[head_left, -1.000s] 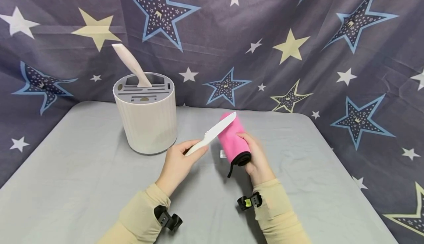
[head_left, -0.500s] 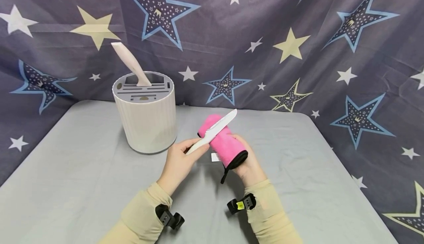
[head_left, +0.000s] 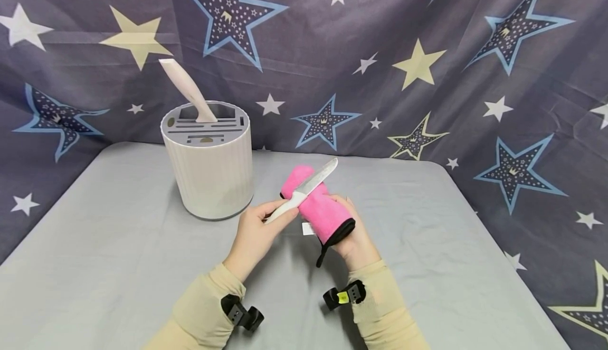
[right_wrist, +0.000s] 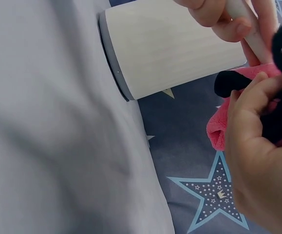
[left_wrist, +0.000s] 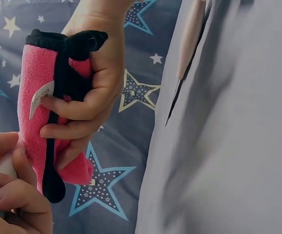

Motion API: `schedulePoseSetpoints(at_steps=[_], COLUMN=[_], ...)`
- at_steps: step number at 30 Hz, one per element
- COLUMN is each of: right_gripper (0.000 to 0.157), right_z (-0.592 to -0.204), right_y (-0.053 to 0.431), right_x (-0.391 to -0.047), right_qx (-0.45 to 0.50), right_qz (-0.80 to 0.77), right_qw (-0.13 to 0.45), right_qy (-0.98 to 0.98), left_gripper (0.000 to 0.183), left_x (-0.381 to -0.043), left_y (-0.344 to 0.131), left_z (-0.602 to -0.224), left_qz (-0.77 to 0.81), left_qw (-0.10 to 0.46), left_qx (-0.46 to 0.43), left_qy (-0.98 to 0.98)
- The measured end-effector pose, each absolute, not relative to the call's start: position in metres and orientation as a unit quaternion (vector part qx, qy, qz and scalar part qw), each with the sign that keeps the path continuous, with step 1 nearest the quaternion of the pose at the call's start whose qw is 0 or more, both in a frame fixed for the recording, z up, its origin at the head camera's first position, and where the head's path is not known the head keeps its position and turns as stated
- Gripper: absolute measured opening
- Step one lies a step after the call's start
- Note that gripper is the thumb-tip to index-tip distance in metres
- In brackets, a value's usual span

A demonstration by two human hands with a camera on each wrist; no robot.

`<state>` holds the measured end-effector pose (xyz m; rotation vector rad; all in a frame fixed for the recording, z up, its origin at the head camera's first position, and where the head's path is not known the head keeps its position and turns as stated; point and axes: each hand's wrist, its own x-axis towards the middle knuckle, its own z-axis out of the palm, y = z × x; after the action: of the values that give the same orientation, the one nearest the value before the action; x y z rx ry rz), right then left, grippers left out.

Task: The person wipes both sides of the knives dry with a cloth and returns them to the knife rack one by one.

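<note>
My left hand (head_left: 255, 234) pinches the white handle (head_left: 281, 210) of a knife. The knife's blade (head_left: 319, 177) slants up and to the right across a pink cloth (head_left: 328, 217); whether blade and cloth touch, I cannot tell. The cloth is folded into a roll, with a black border, a black loop (head_left: 321, 255) and a white label (left_wrist: 42, 99). My right hand (head_left: 358, 242) grips it from the right, fingers curled round its underside in the left wrist view. In the right wrist view, the blade is hidden and the knife's handle (right_wrist: 252, 36) shows.
A ribbed, cream knife block (head_left: 211, 181) with a grey slotted top stands back left; a pale pink handle (head_left: 187, 90) sticks out of it. In the left wrist view, a pinkish handle (left_wrist: 192, 41) with a thin dark tip lies at the grey table (left_wrist: 238, 146). A starry curtain (head_left: 294, 44) hangs behind.
My right hand has brought the cloth leftward and under the blade, and the cloth has turned. The blade has rolled, now showing greyer. My left hand has hardly moved; the block is unchanged.
</note>
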<state>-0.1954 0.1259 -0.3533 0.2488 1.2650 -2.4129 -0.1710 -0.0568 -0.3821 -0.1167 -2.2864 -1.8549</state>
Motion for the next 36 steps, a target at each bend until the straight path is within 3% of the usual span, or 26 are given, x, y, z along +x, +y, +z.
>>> schedulePoseSetpoints(at_steps=[15, 23, 36], right_gripper=[0.017, 0.024, 0.027], right_z=[-0.353, -0.350, -0.349], right_y=[0.131, 0.140, 0.153], right_x=[-0.196, -0.197, -0.203], right_qx=[0.084, 0.080, 0.103], right_qz=[-0.868, -0.866, -0.857], right_qw=[0.199, 0.236, 0.182], right_qy=[0.447, 0.434, 0.471], left_gripper=[0.027, 0.028, 0.026], left_x=[-0.169, -0.168, -0.168], left_y=[-0.056, -0.056, -0.055], left_z=[-0.379, -0.379, -0.381], left_qz=[-0.618, -0.611, -0.614], left_qw=[0.087, 0.083, 0.059], left_qx=[-0.041, -0.050, -0.038], left_qy=[-0.780, -0.786, -0.786])
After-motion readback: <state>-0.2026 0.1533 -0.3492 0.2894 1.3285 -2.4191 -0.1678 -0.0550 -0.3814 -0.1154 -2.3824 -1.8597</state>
